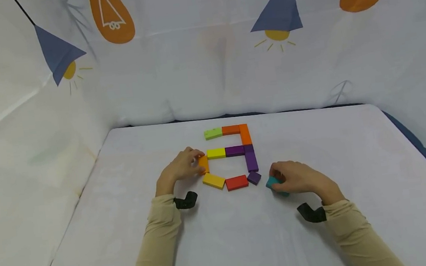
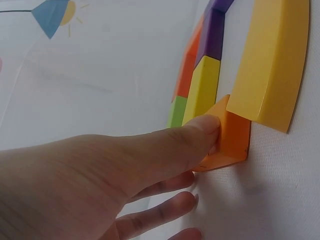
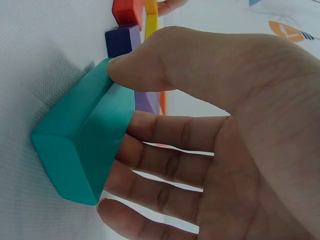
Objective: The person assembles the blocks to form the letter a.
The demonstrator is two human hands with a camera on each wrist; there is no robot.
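My left hand pinches an orange block at the left side of a figure laid from coloured blocks. In the left wrist view its thumb lies on that block, beside a yellow-orange block. To the right of the figure, my right hand grips a teal block between thumb and fingers, tilted on the white cloth. A small purple block lies just left of the teal one, apart from it in the head view. The red block forms part of the figure's bottom edge.
A green block, orange blocks, a yellow block and purple blocks make up the upper and right parts. The white table ends at a white curtain printed with lamps.
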